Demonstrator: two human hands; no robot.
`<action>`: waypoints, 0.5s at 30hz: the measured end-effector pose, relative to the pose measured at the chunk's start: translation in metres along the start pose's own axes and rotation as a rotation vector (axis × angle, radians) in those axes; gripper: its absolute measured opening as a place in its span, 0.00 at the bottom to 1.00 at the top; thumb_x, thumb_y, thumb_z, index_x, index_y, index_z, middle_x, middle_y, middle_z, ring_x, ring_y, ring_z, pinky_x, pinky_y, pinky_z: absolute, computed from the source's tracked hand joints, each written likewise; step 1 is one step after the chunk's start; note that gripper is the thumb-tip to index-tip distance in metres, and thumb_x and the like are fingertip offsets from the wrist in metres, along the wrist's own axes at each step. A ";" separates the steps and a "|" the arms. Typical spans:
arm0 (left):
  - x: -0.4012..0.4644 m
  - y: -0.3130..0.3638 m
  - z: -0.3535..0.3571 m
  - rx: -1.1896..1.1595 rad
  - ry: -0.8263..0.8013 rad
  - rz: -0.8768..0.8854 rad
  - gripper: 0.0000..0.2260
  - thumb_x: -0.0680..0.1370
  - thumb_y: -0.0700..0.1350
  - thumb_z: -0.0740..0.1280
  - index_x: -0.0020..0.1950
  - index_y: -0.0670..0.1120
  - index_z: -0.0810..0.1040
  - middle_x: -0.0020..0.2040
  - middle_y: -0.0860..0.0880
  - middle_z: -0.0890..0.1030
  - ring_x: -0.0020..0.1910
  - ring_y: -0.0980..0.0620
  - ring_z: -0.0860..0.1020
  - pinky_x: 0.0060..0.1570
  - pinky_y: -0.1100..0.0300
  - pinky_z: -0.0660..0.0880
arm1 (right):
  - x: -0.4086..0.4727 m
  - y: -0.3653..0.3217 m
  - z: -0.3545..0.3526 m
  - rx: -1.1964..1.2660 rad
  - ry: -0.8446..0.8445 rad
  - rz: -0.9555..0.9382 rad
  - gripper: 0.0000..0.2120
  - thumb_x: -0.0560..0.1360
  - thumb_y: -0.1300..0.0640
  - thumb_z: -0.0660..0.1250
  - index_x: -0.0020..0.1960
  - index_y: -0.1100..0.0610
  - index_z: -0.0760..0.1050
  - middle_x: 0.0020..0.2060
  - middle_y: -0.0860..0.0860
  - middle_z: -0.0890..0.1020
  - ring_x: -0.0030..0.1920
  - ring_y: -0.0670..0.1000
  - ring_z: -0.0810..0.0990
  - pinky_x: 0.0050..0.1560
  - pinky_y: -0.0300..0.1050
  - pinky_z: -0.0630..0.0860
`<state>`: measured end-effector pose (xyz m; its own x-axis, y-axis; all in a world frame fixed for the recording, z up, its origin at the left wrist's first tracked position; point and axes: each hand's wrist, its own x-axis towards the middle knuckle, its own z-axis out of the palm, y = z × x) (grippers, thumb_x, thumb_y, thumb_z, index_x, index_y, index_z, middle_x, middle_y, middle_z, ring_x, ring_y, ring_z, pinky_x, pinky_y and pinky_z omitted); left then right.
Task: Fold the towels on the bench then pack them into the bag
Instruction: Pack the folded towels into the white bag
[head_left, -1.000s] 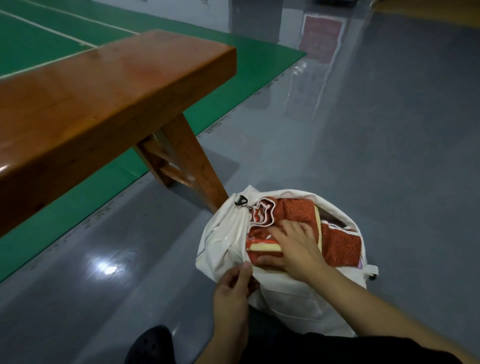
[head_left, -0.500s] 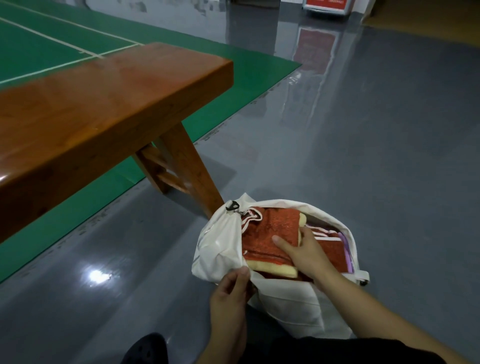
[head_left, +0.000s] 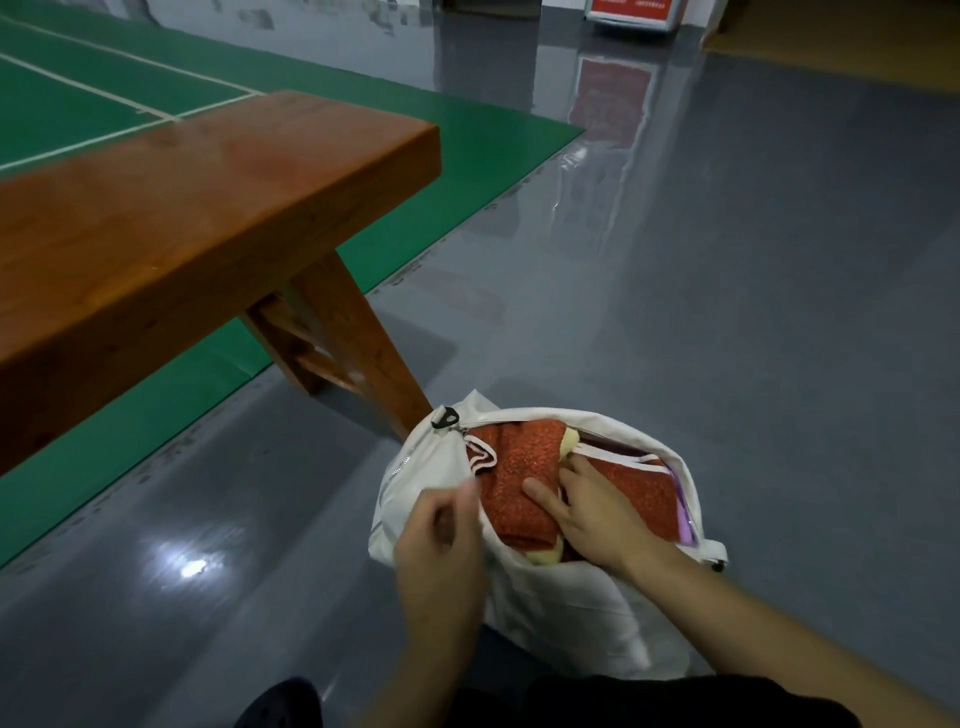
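Towels (head_left: 524, 483), rust-red with pale trim, are packed inside the white bag (head_left: 566, 613), which sits on the floor just beside the leg of the bench (head_left: 197, 208). A second red towel (head_left: 644, 499) lies to the right of the first, with a yellow layer showing under them and a strip of purple at the far right edge.

The floor (head_left: 727, 312) is glossy grey and throws back ceiling light and a red sign from the far wall. Beyond the bench lies a green court mat (head_left: 130, 88) with white lines. The bench top is bare polished wood.

The right hand (head_left: 587, 512) lies in the bag's mouth, fingers spread and fairly straight, pressing on the towels. The left hand (head_left: 441, 551) is blurred; its fingers look curled at the bag's near rim, but whether they pinch the fabric cannot be told. A dark shoe (head_left: 283, 701) is cut off at the bottom edge, and the bag's depths are hidden.
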<state>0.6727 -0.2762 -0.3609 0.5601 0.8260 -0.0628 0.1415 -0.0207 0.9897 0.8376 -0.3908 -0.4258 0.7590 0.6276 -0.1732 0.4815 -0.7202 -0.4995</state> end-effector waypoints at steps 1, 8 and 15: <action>0.006 0.011 0.014 -0.006 -0.103 0.043 0.10 0.81 0.48 0.67 0.43 0.46 0.80 0.39 0.54 0.82 0.40 0.58 0.80 0.41 0.69 0.74 | -0.004 0.005 0.004 0.021 0.017 -0.041 0.35 0.78 0.28 0.47 0.60 0.53 0.78 0.59 0.48 0.76 0.59 0.50 0.76 0.64 0.50 0.71; 0.071 -0.044 0.113 0.482 -0.375 0.119 0.10 0.85 0.48 0.58 0.62 0.50 0.76 0.63 0.50 0.75 0.63 0.51 0.72 0.69 0.50 0.68 | -0.016 0.029 0.022 0.421 0.173 0.057 0.19 0.85 0.42 0.48 0.64 0.46 0.75 0.61 0.42 0.78 0.62 0.40 0.75 0.69 0.49 0.71; 0.083 -0.083 0.086 0.861 -0.535 0.172 0.27 0.83 0.63 0.51 0.81 0.61 0.50 0.83 0.52 0.48 0.82 0.47 0.46 0.79 0.42 0.43 | -0.001 0.035 0.014 0.524 0.060 0.249 0.28 0.84 0.36 0.44 0.74 0.45 0.72 0.75 0.45 0.70 0.77 0.46 0.62 0.80 0.51 0.51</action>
<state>0.7776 -0.2545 -0.4593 0.8887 0.4189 -0.1865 0.4443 -0.6862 0.5759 0.8472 -0.4123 -0.4553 0.8523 0.4296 -0.2983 0.0161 -0.5917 -0.8060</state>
